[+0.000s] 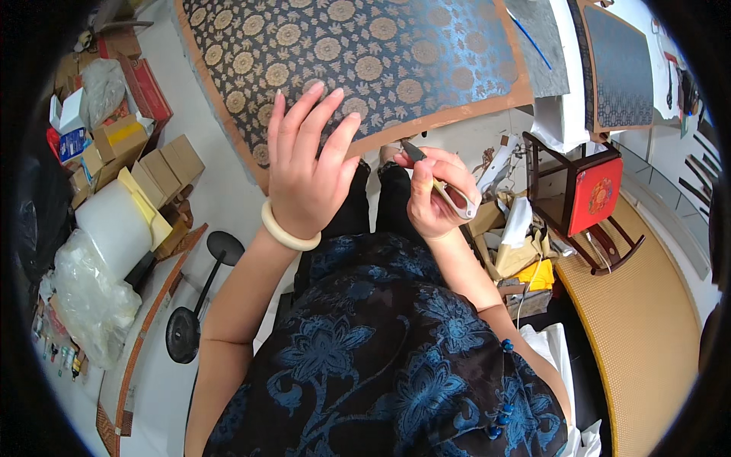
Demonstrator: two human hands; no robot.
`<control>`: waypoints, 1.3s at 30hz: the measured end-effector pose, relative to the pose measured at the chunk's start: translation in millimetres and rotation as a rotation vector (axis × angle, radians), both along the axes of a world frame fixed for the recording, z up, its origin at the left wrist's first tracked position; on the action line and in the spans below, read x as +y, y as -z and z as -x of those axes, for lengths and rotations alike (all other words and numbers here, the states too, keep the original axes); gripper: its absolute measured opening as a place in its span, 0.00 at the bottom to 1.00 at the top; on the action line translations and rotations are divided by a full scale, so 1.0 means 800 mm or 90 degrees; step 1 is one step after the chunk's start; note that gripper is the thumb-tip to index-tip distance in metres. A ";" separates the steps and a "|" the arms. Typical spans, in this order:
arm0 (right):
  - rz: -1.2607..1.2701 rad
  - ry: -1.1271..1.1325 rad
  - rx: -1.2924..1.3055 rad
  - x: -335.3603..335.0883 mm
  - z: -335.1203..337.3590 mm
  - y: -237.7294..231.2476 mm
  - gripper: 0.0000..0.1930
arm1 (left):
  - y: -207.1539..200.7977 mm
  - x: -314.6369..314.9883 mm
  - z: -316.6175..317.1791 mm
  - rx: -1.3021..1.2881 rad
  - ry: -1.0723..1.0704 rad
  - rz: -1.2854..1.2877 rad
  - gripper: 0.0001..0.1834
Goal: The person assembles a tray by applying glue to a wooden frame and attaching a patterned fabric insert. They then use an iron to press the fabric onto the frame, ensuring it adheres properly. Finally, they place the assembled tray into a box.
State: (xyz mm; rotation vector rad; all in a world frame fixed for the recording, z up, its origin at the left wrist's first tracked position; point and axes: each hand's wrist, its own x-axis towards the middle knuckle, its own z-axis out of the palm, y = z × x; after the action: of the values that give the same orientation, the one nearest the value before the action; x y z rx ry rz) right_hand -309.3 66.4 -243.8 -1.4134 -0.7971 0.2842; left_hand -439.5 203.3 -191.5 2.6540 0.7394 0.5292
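Observation:
My left hand [308, 171] is held open with its fingers spread, above the near edge of a dark brocade panel [327, 52] with gold flower medallions and a brown border. Whether it touches the cloth I cannot tell. A cream bangle [289, 230] circles that wrist. Closed around a small pair of scissors [459, 201] is my right hand [438, 190], just off the panel's near edge. The dark blades point up and left, and a pale looped handle shows at the palm. My fingers hide the middle of the scissors.
Cardboard boxes [169, 169] and plastic-wrapped goods crowd the left side. A black-based stand [205, 293] is near my left arm. To the right are a dark wooden chair with a red panel [594, 199], scraps and a tan woven surface [647, 327]. A blue pen-like stick [531, 39] lies beyond the panel.

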 end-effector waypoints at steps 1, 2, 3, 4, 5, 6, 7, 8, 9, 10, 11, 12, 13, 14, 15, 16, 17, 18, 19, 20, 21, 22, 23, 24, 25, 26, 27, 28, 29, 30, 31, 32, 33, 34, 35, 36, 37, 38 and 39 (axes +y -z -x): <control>0.001 -0.001 -0.044 -0.003 -0.006 -0.009 0.11 | -0.008 0.002 -0.002 0.008 0.014 -0.018 0.22; 0.002 -0.002 -0.088 -0.009 -0.015 -0.022 0.12 | -0.020 0.002 -0.005 0.026 0.033 -0.027 0.22; -0.003 -0.006 -0.141 -0.013 -0.029 -0.040 0.13 | -0.027 0.006 -0.005 0.018 0.051 -0.047 0.20; -0.061 -0.002 -0.111 -0.018 -0.038 -0.051 0.11 | -0.036 0.005 -0.006 0.026 0.047 -0.059 0.19; -0.119 0.001 -0.082 -0.025 -0.046 -0.063 0.09 | -0.050 0.004 -0.008 0.034 0.041 -0.069 0.18; -0.094 0.051 -0.060 -0.023 -0.050 -0.072 0.07 | -0.063 0.005 -0.010 0.029 0.049 -0.080 0.18; -0.069 0.100 -0.037 -0.020 -0.054 -0.081 0.06 | -0.077 0.007 -0.011 0.024 0.055 -0.089 0.18; 0.010 0.100 -0.010 -0.012 -0.057 -0.090 0.08 | -0.091 0.008 -0.011 0.020 0.059 -0.099 0.18; 0.064 0.067 0.139 -0.008 -0.057 -0.094 0.08 | -0.105 0.012 -0.012 0.009 0.065 -0.097 0.19; 0.057 0.058 0.296 -0.005 -0.054 -0.098 0.09 | -0.120 0.016 -0.012 -0.002 0.069 -0.095 0.21; 0.049 0.043 0.453 0.000 -0.051 -0.103 0.11 | -0.136 0.020 -0.013 -0.011 0.073 -0.092 0.22; 0.012 -0.015 0.454 0.010 -0.048 -0.107 0.16 | -0.152 0.025 -0.017 -0.035 0.071 -0.105 0.21; -0.021 0.004 0.540 0.031 -0.041 -0.137 0.15 | -0.161 0.030 -0.015 -0.069 0.068 -0.125 0.19; -0.030 -0.007 0.533 0.048 -0.041 -0.154 0.13 | -0.170 0.035 -0.016 -0.088 0.071 -0.143 0.17; -0.039 -0.018 0.525 0.066 -0.043 -0.167 0.12 | -0.179 0.040 -0.016 -0.109 0.073 -0.162 0.15; -0.020 0.012 0.484 0.087 -0.045 -0.182 0.11 | -0.186 0.041 -0.014 -0.103 0.061 -0.168 0.15; -0.043 0.032 0.481 0.097 -0.043 -0.192 0.11 | -0.193 0.040 -0.014 -0.098 0.049 -0.173 0.14; -0.064 0.055 0.478 0.107 -0.042 -0.199 0.11 | -0.199 0.039 -0.014 -0.091 0.040 -0.176 0.13; -0.086 0.076 0.473 0.117 -0.041 -0.207 0.12 | -0.208 0.038 -0.012 -0.142 0.010 -0.156 0.13; -0.116 0.084 0.478 0.123 -0.040 -0.211 0.13 | -0.219 0.034 -0.008 -0.192 -0.018 -0.135 0.13; -0.140 0.082 0.512 0.127 -0.038 -0.218 0.13 | -0.224 0.034 -0.003 -0.242 -0.041 -0.109 0.13; -0.166 0.076 0.546 0.130 -0.037 -0.229 0.13 | -0.229 0.037 0.008 -0.312 -0.114 -0.075 0.11; -0.188 0.074 0.524 0.134 -0.039 -0.243 0.12 | -0.215 0.046 0.027 -0.398 -0.214 0.006 0.12; -0.210 0.069 0.499 0.139 -0.038 -0.254 0.12 | -0.193 0.065 0.052 -0.525 -0.318 0.139 0.13; -0.213 0.059 0.492 0.139 -0.037 -0.269 0.11 | -0.175 0.086 0.077 -0.646 -0.426 0.273 0.15; -0.218 0.056 0.483 0.139 -0.038 -0.286 0.11 | -0.160 0.104 0.092 -0.700 -0.408 0.425 0.15; -0.221 0.047 0.476 0.141 -0.035 -0.302 0.10 | -0.166 0.114 0.091 -0.751 -0.390 0.574 0.17; -0.215 0.030 0.470 0.132 -0.044 -0.310 0.11 | -0.177 0.122 0.090 -0.811 -0.199 0.957 0.25; -0.209 0.014 0.463 0.121 -0.054 -0.318 0.11 | -0.183 0.122 0.081 -0.778 -0.217 1.124 0.32; -0.190 0.003 0.486 0.105 -0.064 -0.330 0.14 | -0.182 0.125 0.067 -0.781 -0.115 1.216 0.34; -0.172 -0.014 0.472 0.088 -0.077 -0.339 0.16 | -0.182 0.123 0.051 -0.775 -0.007 1.304 0.36; -0.167 -0.037 0.469 0.073 -0.091 -0.345 0.17 | -0.186 0.117 0.036 -0.766 0.120 1.340 0.34; -0.158 -0.049 0.467 0.054 -0.107 -0.347 0.17 | -0.182 0.113 0.026 -0.750 0.041 1.274 0.32; -0.168 -0.078 0.441 0.035 -0.129 -0.339 0.17 | -0.178 0.108 0.018 -0.731 -0.032 1.205 0.29; -0.163 -0.114 0.424 0.014 -0.155 -0.332 0.16 | -0.174 0.095 0.005 -0.710 -0.098 1.135 0.27; -0.179 -0.130 0.453 -0.006 -0.185 -0.323 0.14 | -0.193 0.062 -0.018 -0.690 -0.035 1.241 0.25; -0.199 -0.148 0.481 -0.027 -0.214 -0.318 0.12 | -0.186 0.037 -0.031 -0.714 -0.021 1.200 0.26; -0.162 -0.168 0.485 -0.051 -0.248 -0.310 0.11 | -0.177 0.005 -0.046 -0.707 0.031 1.184 0.27; -0.102 -0.147 0.458 -0.080 -0.282 -0.301 0.15 | -0.167 -0.030 -0.066 -0.713 0.004 1.191 0.27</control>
State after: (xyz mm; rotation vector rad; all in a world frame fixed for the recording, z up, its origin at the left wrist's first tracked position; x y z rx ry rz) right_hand -84.0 2.7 -3.1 -0.9602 -0.3682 0.8333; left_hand -386.7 179.1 -58.1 0.4545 0.3783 0.6453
